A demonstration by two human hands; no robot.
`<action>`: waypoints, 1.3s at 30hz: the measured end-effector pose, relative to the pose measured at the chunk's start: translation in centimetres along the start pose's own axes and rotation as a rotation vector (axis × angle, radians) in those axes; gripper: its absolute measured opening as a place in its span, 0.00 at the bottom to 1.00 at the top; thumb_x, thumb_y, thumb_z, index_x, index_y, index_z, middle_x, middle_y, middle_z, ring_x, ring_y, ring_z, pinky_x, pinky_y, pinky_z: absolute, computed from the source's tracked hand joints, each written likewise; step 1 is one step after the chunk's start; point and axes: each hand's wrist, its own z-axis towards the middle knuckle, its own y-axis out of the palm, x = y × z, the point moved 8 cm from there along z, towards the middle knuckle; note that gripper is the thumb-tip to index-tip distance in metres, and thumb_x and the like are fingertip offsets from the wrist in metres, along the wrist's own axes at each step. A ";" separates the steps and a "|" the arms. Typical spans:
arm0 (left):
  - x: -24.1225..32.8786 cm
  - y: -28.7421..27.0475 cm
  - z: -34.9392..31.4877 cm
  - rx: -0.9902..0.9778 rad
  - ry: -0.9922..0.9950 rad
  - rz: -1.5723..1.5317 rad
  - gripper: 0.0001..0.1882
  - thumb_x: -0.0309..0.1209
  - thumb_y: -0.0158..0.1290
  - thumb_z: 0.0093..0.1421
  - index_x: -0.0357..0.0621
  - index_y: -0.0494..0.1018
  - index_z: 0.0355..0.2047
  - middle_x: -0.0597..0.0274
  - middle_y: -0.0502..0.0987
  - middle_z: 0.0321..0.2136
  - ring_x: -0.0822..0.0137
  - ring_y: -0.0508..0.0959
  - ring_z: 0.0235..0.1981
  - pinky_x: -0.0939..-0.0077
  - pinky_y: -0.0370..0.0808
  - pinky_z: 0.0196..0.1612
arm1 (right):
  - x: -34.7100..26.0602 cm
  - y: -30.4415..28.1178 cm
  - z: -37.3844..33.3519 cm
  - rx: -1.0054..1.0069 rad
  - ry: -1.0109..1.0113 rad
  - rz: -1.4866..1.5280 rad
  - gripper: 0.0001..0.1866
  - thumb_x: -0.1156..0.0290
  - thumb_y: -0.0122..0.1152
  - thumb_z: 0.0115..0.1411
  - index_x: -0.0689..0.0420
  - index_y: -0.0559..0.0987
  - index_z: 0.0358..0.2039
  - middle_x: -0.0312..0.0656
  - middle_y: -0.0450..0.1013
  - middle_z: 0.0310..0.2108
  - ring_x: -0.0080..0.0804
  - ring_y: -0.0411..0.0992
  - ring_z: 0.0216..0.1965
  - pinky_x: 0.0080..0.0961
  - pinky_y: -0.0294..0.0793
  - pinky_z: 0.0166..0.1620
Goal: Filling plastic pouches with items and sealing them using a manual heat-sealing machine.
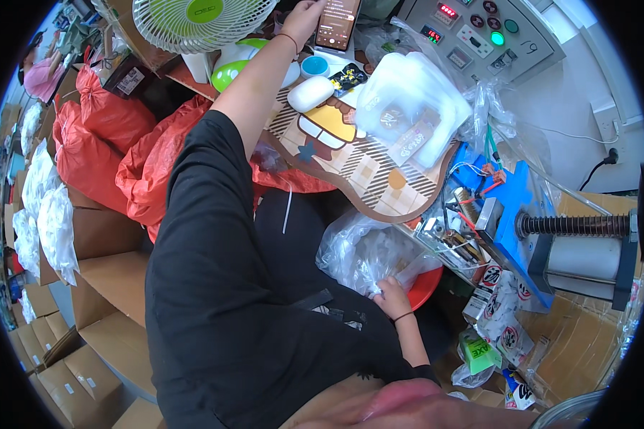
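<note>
While the clear bag (358, 247) overlaps the red basin (428, 284) at lower centre, a light pinch would probably spare its thin film, and the phone (338, 25) at upper centre likely needs only a fingertip. The left hand (303, 21), fingers bent, is at the phone, its hold impossible to tell; the right hand (392, 299), nearly closed, seems to pinch the bag. Count: one bag, one basin, one phone, two hands.

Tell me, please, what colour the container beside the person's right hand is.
The container is red; it shows best in the head view.
</note>
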 end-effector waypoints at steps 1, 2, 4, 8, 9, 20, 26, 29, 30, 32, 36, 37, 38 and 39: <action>-0.6 -0.4 0.0 0.047 -0.053 0.149 0.44 0.38 0.66 0.51 0.40 0.56 0.64 0.48 0.74 0.49 0.59 0.77 0.47 0.70 0.74 0.52 | 0.1 0.1 0.0 -0.016 0.018 -0.005 0.12 0.69 0.60 0.51 0.59 0.78 0.35 0.52 0.70 0.39 0.54 0.69 0.45 0.41 0.70 0.50; -0.8 -0.4 -0.1 0.047 -0.053 0.149 0.44 0.38 0.66 0.51 0.40 0.56 0.64 0.48 0.74 0.49 0.59 0.77 0.47 0.70 0.74 0.52 | 0.0 0.1 0.1 -0.015 0.016 -0.006 0.12 0.69 0.60 0.51 0.59 0.78 0.35 0.52 0.70 0.39 0.54 0.69 0.45 0.41 0.70 0.50; -0.8 0.3 -0.8 0.013 -0.005 0.461 0.46 0.35 0.65 0.50 0.41 0.54 0.65 0.48 0.74 0.50 0.58 0.77 0.48 0.70 0.74 0.53 | 0.0 0.1 0.1 -0.021 0.019 -0.012 0.12 0.69 0.60 0.51 0.60 0.78 0.36 0.52 0.70 0.40 0.54 0.69 0.45 0.41 0.70 0.50; 0.0 1.6 -2.9 -0.033 0.098 0.737 0.49 0.33 0.65 0.48 0.41 0.52 0.67 0.46 0.74 0.52 0.56 0.77 0.50 0.69 0.74 0.54 | -0.2 0.0 0.1 -0.018 0.014 -0.020 0.12 0.69 0.59 0.51 0.60 0.78 0.36 0.52 0.70 0.40 0.53 0.69 0.45 0.41 0.70 0.50; 0.6 2.0 -3.3 -0.039 0.151 0.795 0.50 0.32 0.66 0.47 0.42 0.51 0.67 0.45 0.73 0.52 0.55 0.77 0.50 0.68 0.74 0.54 | -0.1 0.1 0.0 -0.018 0.022 -0.024 0.12 0.69 0.59 0.51 0.60 0.78 0.36 0.52 0.70 0.40 0.53 0.69 0.45 0.41 0.70 0.50; 1.0 2.7 -4.0 -0.038 0.139 0.965 0.55 0.30 0.69 0.45 0.41 0.46 0.68 0.41 0.71 0.55 0.52 0.76 0.53 0.66 0.73 0.57 | -0.2 0.1 -0.1 -0.008 0.016 -0.013 0.12 0.69 0.60 0.51 0.60 0.78 0.36 0.52 0.70 0.41 0.53 0.69 0.46 0.41 0.71 0.50; 1.7 2.9 -4.5 -0.030 0.157 0.940 0.57 0.30 0.70 0.44 0.40 0.45 0.68 0.40 0.71 0.56 0.52 0.76 0.54 0.65 0.73 0.58 | -0.4 -0.1 -0.1 0.018 -0.007 -0.021 0.13 0.71 0.62 0.50 0.61 0.77 0.36 0.53 0.70 0.39 0.54 0.70 0.44 0.40 0.71 0.48; 1.9 3.0 -4.7 -0.026 0.166 0.944 0.57 0.31 0.70 0.44 0.40 0.45 0.68 0.40 0.70 0.57 0.51 0.75 0.55 0.65 0.72 0.59 | -0.2 0.1 0.0 0.011 0.002 -0.013 0.12 0.71 0.62 0.50 0.61 0.77 0.35 0.53 0.70 0.40 0.54 0.70 0.44 0.40 0.71 0.48; 2.0 3.0 -4.8 -0.023 0.173 0.939 0.57 0.31 0.70 0.44 0.40 0.45 0.68 0.40 0.70 0.57 0.51 0.75 0.55 0.65 0.72 0.59 | -0.2 0.1 0.0 0.016 -0.005 -0.015 0.12 0.71 0.62 0.50 0.61 0.77 0.35 0.53 0.70 0.40 0.54 0.70 0.44 0.40 0.71 0.48; 1.8 3.0 -4.7 -0.034 0.146 0.932 0.57 0.31 0.70 0.44 0.41 0.45 0.68 0.40 0.70 0.57 0.51 0.75 0.55 0.64 0.72 0.59 | -0.2 0.1 0.0 0.019 -0.008 -0.015 0.12 0.70 0.62 0.50 0.61 0.78 0.35 0.53 0.70 0.40 0.54 0.69 0.44 0.40 0.71 0.48; 1.6 2.9 -4.6 -0.039 0.133 0.943 0.57 0.31 0.70 0.45 0.41 0.45 0.69 0.40 0.69 0.57 0.51 0.74 0.56 0.64 0.72 0.59 | -0.2 0.2 -0.1 0.018 0.000 -0.025 0.12 0.70 0.62 0.50 0.61 0.78 0.35 0.53 0.70 0.39 0.54 0.69 0.44 0.41 0.71 0.48; 1.6 2.8 -4.6 -0.038 0.135 0.951 0.57 0.32 0.70 0.45 0.41 0.45 0.69 0.40 0.69 0.57 0.51 0.74 0.56 0.64 0.71 0.59 | -0.1 0.2 -0.1 0.011 0.015 -0.034 0.12 0.70 0.62 0.50 0.61 0.78 0.35 0.53 0.70 0.39 0.53 0.69 0.44 0.41 0.71 0.48; 1.6 2.8 -4.6 -0.038 0.135 0.951 0.57 0.32 0.70 0.45 0.41 0.45 0.69 0.40 0.69 0.57 0.51 0.74 0.56 0.64 0.71 0.59 | -0.2 0.1 -0.1 0.017 0.005 -0.030 0.12 0.70 0.62 0.50 0.61 0.78 0.35 0.53 0.70 0.39 0.53 0.69 0.44 0.41 0.71 0.48; 1.5 2.8 -4.5 -0.042 0.138 0.950 0.57 0.32 0.70 0.45 0.41 0.45 0.68 0.40 0.69 0.57 0.51 0.74 0.56 0.64 0.71 0.59 | -0.3 0.1 0.0 0.013 0.008 -0.034 0.12 0.70 0.62 0.50 0.61 0.78 0.35 0.52 0.70 0.39 0.53 0.69 0.44 0.41 0.71 0.48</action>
